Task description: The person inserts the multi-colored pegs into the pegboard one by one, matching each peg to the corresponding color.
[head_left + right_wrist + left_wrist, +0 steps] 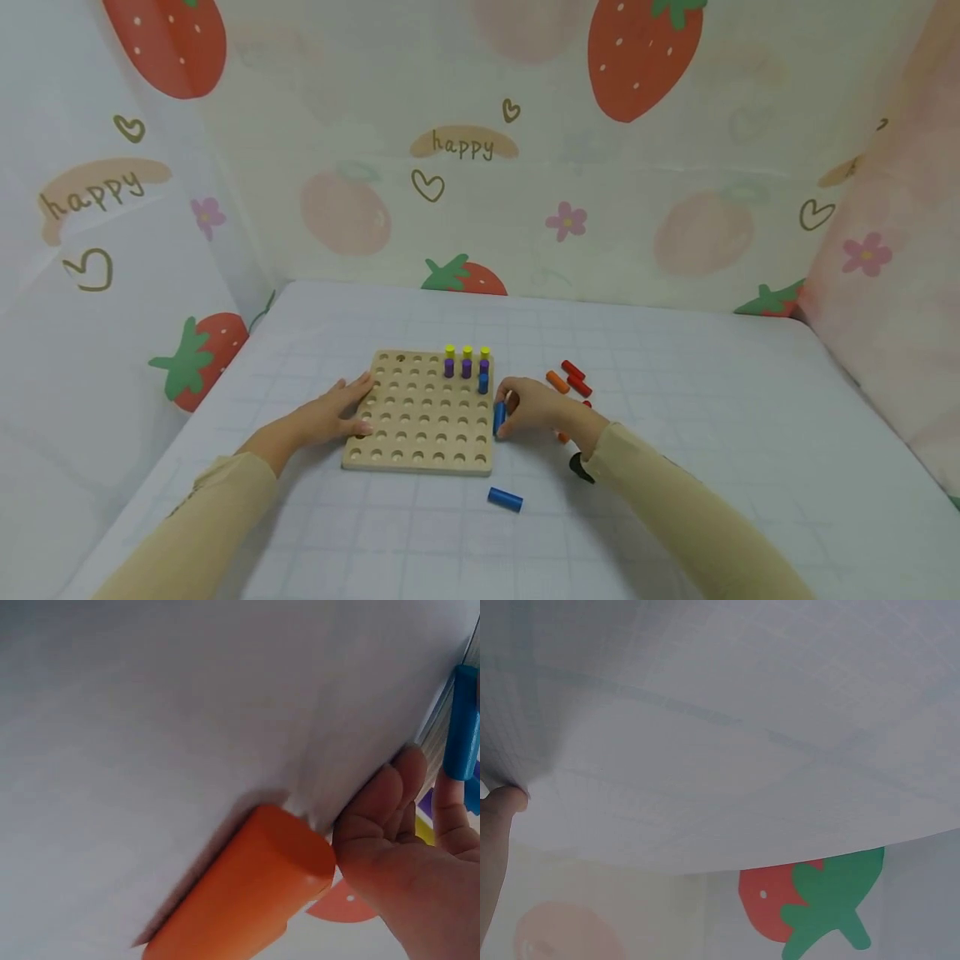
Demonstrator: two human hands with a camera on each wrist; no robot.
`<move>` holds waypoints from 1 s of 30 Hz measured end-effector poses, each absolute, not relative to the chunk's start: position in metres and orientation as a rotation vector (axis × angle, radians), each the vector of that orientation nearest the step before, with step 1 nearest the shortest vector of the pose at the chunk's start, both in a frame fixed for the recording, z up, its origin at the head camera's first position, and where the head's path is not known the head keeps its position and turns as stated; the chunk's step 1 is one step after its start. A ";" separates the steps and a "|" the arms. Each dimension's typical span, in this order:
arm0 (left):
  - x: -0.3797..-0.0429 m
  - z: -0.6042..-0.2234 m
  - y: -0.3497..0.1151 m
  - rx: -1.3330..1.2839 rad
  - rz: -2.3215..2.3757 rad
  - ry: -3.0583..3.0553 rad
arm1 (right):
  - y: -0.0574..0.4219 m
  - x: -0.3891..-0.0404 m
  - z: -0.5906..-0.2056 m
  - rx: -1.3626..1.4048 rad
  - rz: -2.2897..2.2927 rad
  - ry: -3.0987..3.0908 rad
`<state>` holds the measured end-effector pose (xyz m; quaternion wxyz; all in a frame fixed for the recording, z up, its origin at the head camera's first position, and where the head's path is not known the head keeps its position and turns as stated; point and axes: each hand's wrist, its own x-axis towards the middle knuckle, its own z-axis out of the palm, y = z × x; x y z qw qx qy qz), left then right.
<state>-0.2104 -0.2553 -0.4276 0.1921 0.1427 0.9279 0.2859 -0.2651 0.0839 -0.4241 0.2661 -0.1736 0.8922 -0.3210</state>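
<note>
A wooden pegboard (pixel 427 447) with rows of round holes lies on the table. My left hand (pixel 326 412) rests against its left edge, thumb and fingers spread; in the left wrist view only a fingertip shows. Beside the board's right edge, my right hand (pixel 536 407) pinches a blue peg (pixel 500 419) between thumb and fingers. That blue peg (pixel 461 724) shows at the right of the right wrist view. Standing in the board's far right corner are three yellow pegs (pixel 467 352), three purple pegs (pixel 467 368) and one blue peg (pixel 483 383).
Another blue peg (pixel 506 500) lies loose in front of the board. Right of it are an orange peg (pixel 557 382) and red pegs (pixel 573 370), some partly hidden by the right hand. An orange peg (pixel 247 889) looms large in the right wrist view. Printed cloth walls surround the table.
</note>
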 end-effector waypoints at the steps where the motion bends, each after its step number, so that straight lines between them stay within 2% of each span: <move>1: -0.210 -0.428 -0.255 0.399 0.802 2.605 | 0.083 -0.265 -0.424 -0.460 -0.871 2.410; 13: -0.211 -0.429 -0.257 0.405 0.798 2.612 | 0.083 -0.267 -0.421 -0.254 -1.069 2.358; 30: -0.209 -0.427 -0.256 0.388 0.797 2.607 | 0.085 -0.279 -0.406 -0.128 -1.338 2.229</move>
